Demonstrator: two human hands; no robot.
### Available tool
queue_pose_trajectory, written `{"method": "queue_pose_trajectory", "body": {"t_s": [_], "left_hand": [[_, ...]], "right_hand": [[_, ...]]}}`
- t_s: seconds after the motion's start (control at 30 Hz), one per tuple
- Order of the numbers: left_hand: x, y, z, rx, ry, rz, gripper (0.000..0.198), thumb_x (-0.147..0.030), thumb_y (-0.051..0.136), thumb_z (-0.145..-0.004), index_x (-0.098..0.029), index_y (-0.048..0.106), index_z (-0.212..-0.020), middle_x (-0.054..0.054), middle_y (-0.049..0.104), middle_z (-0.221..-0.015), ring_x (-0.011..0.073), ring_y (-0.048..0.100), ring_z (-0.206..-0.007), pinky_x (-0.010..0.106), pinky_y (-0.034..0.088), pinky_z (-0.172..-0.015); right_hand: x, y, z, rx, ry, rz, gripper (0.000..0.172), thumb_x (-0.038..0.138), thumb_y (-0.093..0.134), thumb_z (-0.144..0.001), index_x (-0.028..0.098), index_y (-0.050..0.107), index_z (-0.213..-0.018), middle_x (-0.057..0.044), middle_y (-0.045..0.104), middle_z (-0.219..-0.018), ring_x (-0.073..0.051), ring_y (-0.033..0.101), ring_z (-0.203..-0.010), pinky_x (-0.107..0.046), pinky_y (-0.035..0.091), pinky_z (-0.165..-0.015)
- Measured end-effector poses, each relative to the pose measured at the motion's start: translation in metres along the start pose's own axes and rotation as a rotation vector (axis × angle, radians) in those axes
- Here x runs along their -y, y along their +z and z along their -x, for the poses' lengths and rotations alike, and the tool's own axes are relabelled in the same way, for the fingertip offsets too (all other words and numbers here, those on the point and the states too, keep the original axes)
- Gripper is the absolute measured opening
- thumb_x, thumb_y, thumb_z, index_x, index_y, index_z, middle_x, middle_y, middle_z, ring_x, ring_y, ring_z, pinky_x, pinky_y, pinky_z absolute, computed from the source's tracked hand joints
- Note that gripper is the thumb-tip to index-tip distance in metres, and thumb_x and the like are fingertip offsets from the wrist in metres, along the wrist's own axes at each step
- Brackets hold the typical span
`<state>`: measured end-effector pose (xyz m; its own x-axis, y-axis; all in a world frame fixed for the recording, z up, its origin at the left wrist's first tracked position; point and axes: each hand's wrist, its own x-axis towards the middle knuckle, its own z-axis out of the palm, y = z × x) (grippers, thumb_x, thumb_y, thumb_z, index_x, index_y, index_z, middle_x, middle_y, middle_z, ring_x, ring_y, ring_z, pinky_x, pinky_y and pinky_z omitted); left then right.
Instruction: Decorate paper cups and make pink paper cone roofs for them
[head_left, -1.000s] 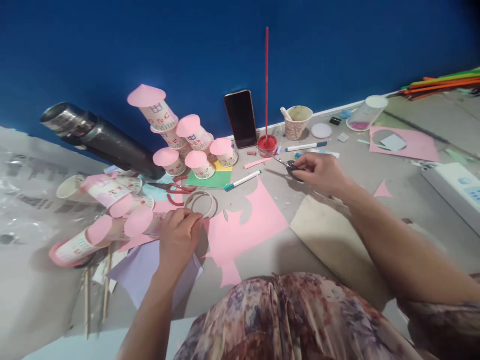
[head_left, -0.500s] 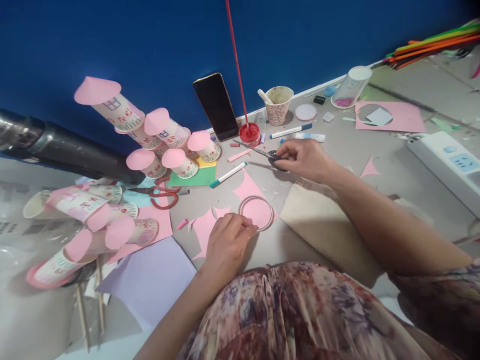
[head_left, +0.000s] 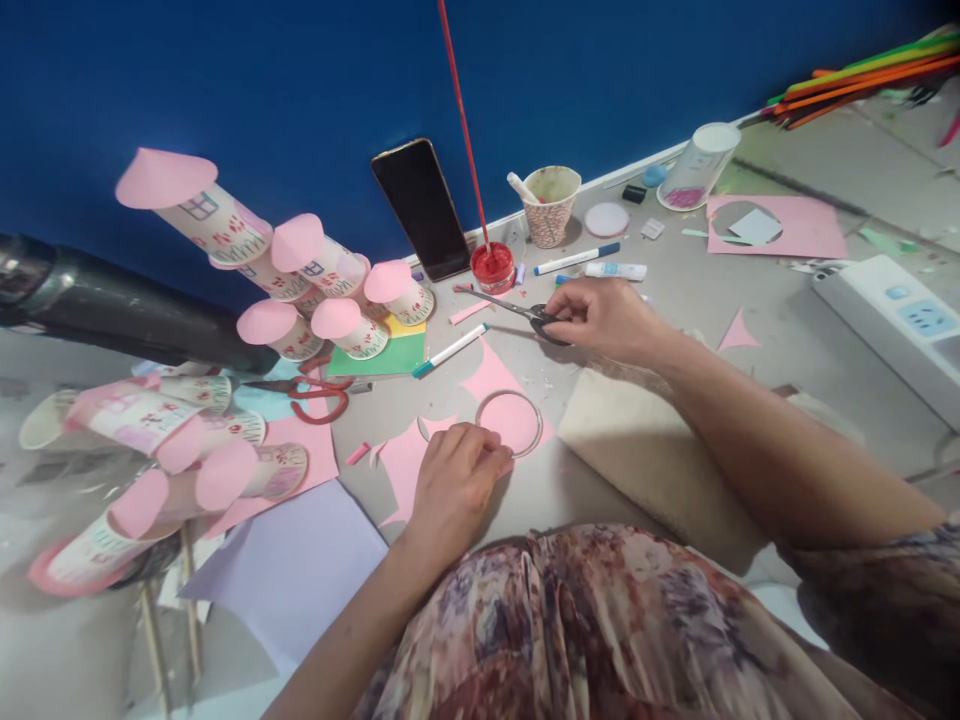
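My left hand [head_left: 459, 470] is closed at the lower left edge of a thin, bangle-like ring [head_left: 540, 420], its fingertips bunched on the rim. Inside the ring shows pink paper [head_left: 511, 418], and a cut pink paper piece [head_left: 405, 465] lies to the left of the hand. My right hand [head_left: 600, 318] grips a pair of black-handled scissors [head_left: 517, 308] by the handles, fingers wrapped around them. The scissor blades point left, just in front of a pot of red paint [head_left: 493, 268] with a brush standing in it.
Paper-cup towers with pink cone roofs [head_left: 300, 245] stand at the left beside a dark cylinder [head_left: 135, 300]. Red-handled scissors [head_left: 319, 395] lie near them. A phone [head_left: 421, 210] leans on the blue wall. A power strip [head_left: 900, 310] is at the right; a beige sheet [head_left: 637, 460] lies in front.
The view has shifted slightly, so objects on the left appear further left. Both hands keep their holds, the left on the ring and the right on the scissors.
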<state>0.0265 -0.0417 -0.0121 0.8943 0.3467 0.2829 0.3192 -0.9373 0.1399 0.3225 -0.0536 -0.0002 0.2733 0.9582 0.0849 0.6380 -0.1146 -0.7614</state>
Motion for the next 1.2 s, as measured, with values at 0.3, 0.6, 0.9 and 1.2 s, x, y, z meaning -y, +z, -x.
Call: {"method": "queue_pose_trajectory", "body": {"t_s": [0.3,0.6,0.9,1.2], "left_hand": [[0.003,0.002,0.011,-0.081,-0.145,0.172,0.017,-0.016,0.067,-0.095,-0.019,0.071,-0.112,0.008,0.066,-0.101,0.0226,0.059,-0.094,0.036,0.05,-0.08],[0.005,0.01,0.022,-0.119,-0.186,0.212,0.021,-0.014,0.068,-0.095,-0.019,0.069,-0.115,0.007,0.067,-0.098,0.022,0.061,-0.091,0.037,0.051,-0.08],[0.009,0.015,0.023,-0.137,-0.153,0.191,0.027,-0.013,0.07,-0.093,-0.019,0.07,-0.119,0.008,0.068,-0.098,0.0227,0.062,-0.091,0.037,0.051,-0.08],[0.01,0.016,0.021,-0.173,-0.132,0.158,0.025,-0.013,0.069,-0.094,-0.023,0.073,-0.116,0.006,0.067,-0.095,0.0197,0.06,-0.085,0.033,0.049,-0.074]], "right_hand": [[0.001,0.001,-0.001,0.0,-0.003,0.016,0.013,0.028,0.071,-0.077,0.018,0.073,-0.085,-0.001,0.072,-0.076,-0.016,0.06,-0.066,-0.029,0.04,-0.062],[0.003,0.0,0.0,0.007,-0.014,0.001,0.011,0.025,0.071,-0.076,0.018,0.076,-0.083,-0.001,0.074,-0.076,-0.016,0.063,-0.067,-0.028,0.041,-0.064],[0.008,-0.003,0.002,0.123,-0.061,0.202,0.012,0.024,0.069,-0.079,0.019,0.077,-0.086,-0.002,0.072,-0.077,-0.017,0.06,-0.071,-0.028,0.039,-0.065],[0.002,-0.003,-0.001,0.164,-0.113,0.256,0.009,0.025,0.068,-0.08,0.022,0.076,-0.084,-0.003,0.074,-0.082,-0.019,0.06,-0.075,-0.03,0.037,-0.067]]}}
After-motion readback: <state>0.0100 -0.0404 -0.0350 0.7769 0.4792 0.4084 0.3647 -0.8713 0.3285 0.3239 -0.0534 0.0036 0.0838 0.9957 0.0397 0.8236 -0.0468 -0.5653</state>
